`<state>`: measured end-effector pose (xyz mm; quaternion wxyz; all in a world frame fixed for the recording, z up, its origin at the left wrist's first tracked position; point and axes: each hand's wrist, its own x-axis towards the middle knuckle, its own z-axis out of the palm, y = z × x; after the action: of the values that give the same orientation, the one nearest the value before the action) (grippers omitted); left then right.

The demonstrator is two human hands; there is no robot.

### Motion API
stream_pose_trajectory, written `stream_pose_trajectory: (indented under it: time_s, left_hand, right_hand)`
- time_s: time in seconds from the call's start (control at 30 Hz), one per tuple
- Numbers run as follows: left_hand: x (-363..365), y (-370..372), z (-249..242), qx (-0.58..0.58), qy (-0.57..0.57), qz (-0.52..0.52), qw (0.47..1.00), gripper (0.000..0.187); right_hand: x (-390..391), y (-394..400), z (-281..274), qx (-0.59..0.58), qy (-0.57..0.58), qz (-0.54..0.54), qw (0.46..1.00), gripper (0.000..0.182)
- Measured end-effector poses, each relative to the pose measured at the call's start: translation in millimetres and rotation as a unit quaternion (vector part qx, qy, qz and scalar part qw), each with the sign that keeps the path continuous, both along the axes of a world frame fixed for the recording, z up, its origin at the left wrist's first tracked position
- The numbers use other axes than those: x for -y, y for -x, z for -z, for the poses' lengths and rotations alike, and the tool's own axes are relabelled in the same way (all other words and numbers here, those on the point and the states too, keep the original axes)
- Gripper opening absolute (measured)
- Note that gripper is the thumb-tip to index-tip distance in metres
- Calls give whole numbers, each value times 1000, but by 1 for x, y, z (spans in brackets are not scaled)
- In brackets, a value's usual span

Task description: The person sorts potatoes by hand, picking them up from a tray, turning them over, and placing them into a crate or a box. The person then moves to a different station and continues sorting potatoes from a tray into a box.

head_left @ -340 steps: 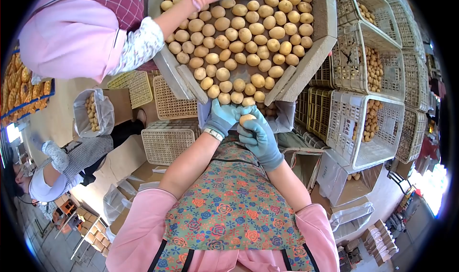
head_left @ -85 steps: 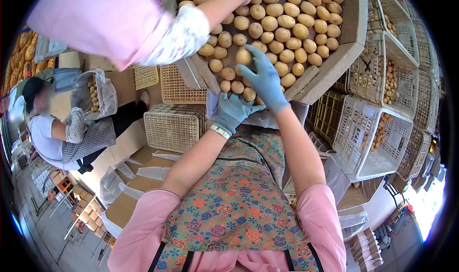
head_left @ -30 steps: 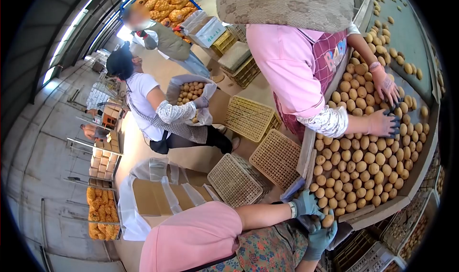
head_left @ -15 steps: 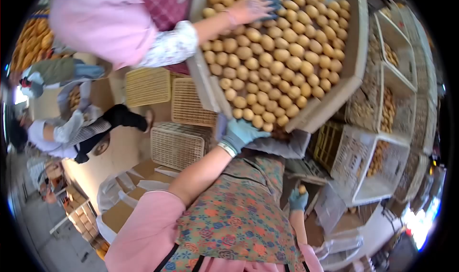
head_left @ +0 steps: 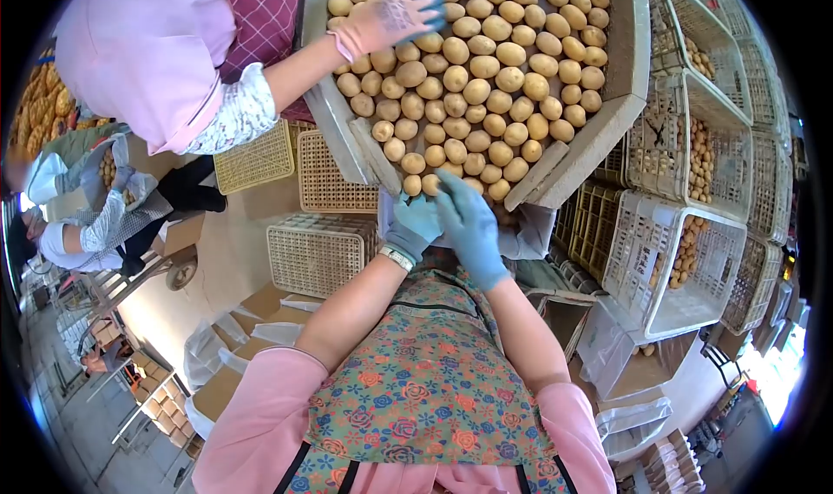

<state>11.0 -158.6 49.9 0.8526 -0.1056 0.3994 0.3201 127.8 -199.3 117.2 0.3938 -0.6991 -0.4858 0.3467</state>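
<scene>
Many small yellow-brown potatoes (head_left: 499, 78) lie in a grey-sided sorting tray (head_left: 586, 151). At its narrow near end is my left hand (head_left: 416, 221), in a blue-grey glove, its loosely bent fingers right below a potato (head_left: 412, 185) and nothing visible gripped in them. Beside it, my right hand (head_left: 473, 232) reaches up in a like glove, back of the hand showing, fingers stretched out. Its fingertips overlap another potato (head_left: 431, 185) at the lip. Grey cloth (head_left: 525, 234) hangs under that end, partly hidden by my hands.
A co-worker's gloved hand (head_left: 395, 17) lies over the potatoes at upper left. Stacked white plastic crates (head_left: 642, 255), some with potatoes, stand on the right. Yellow and beige crates (head_left: 317, 260) and a lined cardboard box (head_left: 230, 390) are at left. Another person (head_left: 87, 225) works farther off.
My right hand has come up from low on the right, where it held a potato, to the tray's near end. My left hand stays there. The co-worker's hand has shifted left in view.
</scene>
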Motion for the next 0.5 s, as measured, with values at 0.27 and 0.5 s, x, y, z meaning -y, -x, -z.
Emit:
stream_pose_trajectory:
  time_s: [0.27,0.5]
  left_hand:
    - [2,18,30,-39,-92,7,995,64]
    - [-5,-5,7,46,20,7,999,74]
  right_hand:
    - [-31,10,62,315,-100,-217,919,61]
    - [-23,-30,44,177,-72,114,975,50]
